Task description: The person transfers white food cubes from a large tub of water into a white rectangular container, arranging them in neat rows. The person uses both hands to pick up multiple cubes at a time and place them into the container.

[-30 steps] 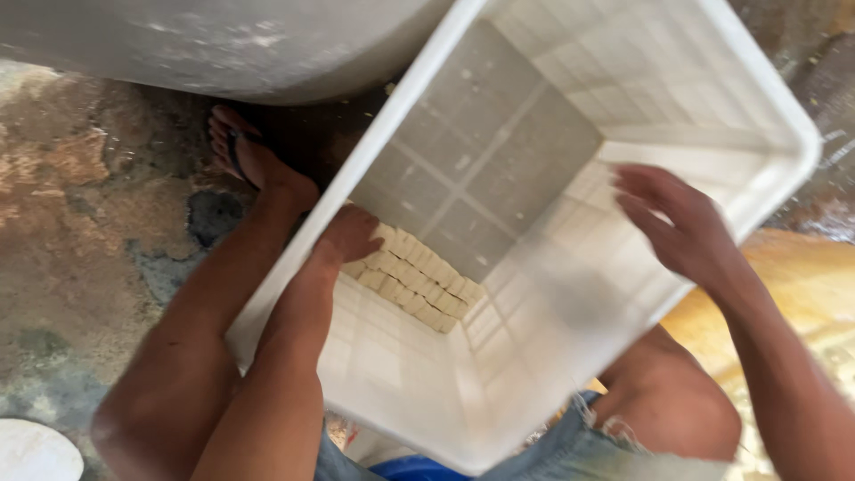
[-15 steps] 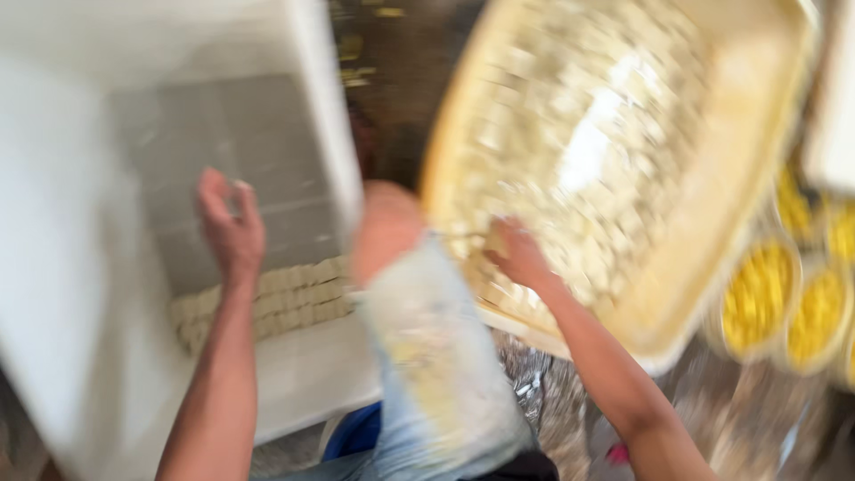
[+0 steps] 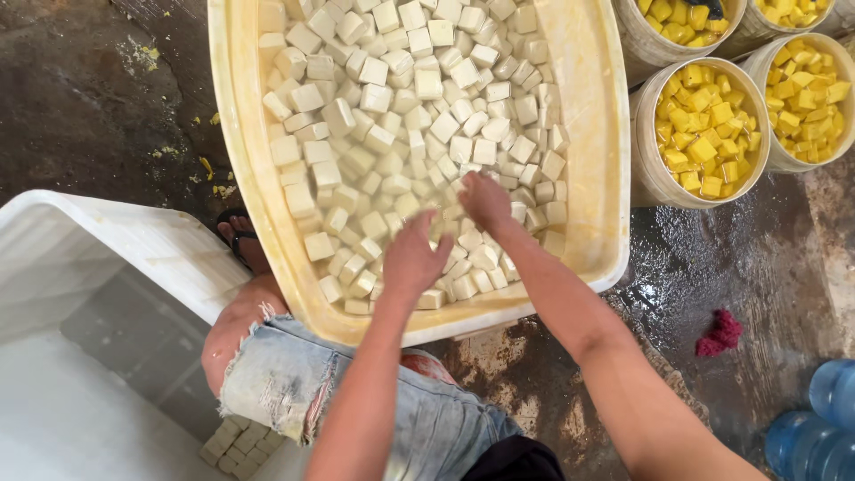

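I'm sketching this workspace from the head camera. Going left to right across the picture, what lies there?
White plastic crate → cream tray of pale cubes, with left hand and right hand in it → round tubs of yellow cubes → blue water bottles.

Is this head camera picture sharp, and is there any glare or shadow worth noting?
Head view: mostly sharp, the pale cubes in the cream tub crisp; the left hand and right hand are only slightly soft. Light is even and diffuse, with faint shadows under the hands; the wet floor shows glare.
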The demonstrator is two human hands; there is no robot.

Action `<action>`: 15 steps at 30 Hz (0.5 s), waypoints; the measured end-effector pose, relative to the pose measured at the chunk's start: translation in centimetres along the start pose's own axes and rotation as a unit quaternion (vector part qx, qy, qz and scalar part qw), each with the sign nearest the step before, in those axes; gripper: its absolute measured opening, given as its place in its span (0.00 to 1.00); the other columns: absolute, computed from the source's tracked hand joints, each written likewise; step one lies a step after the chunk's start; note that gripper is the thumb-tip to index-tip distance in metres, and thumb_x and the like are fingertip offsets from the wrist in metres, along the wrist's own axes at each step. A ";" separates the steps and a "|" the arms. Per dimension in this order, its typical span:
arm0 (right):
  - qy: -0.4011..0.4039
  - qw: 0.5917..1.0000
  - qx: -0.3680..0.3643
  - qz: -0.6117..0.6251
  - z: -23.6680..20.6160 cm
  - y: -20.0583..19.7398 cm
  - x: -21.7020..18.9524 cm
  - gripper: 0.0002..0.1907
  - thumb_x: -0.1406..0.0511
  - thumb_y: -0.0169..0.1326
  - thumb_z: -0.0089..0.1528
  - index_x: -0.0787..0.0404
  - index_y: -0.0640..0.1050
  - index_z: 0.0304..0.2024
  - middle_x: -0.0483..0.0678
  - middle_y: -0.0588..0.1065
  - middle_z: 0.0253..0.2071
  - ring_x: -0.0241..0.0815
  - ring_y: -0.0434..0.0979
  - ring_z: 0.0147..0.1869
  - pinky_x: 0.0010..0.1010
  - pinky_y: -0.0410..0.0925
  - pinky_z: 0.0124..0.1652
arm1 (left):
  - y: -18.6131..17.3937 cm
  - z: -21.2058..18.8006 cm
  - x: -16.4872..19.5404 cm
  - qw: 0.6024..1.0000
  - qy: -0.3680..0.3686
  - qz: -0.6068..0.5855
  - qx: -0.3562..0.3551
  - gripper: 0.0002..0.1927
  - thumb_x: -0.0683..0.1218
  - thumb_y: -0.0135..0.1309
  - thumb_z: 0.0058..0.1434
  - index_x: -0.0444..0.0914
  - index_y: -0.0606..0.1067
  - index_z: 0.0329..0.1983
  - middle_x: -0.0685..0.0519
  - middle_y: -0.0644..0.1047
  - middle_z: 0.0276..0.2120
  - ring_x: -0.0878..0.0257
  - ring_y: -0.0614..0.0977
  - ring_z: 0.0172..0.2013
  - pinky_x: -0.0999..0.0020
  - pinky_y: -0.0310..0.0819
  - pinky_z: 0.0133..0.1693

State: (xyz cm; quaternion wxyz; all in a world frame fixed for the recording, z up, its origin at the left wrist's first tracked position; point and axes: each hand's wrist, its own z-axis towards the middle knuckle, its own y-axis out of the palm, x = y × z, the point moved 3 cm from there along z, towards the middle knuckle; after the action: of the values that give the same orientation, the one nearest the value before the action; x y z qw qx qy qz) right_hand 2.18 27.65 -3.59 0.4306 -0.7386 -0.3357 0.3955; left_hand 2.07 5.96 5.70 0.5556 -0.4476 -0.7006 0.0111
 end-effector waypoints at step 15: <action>-0.018 0.993 -0.061 0.103 6.0 -4.7 2.5 0.20 0.60 0.66 0.55 0.53 0.71 0.44 0.53 0.76 0.35 0.54 0.78 0.40 0.48 0.70 0.40 | 6.8 1.2 -8.8 0.975 -0.024 0.207 -0.075 0.44 0.40 0.52 0.56 0.53 0.54 0.75 0.51 0.51 0.74 0.46 0.55 0.70 0.48 0.53 0.67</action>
State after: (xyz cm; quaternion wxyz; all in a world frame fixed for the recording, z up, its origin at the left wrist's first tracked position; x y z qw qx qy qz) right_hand -2.60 33.88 -2.03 0.3352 -0.7869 -0.2889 0.4302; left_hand 5.14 5.06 -5.01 0.4892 -0.6233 -0.6043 0.0837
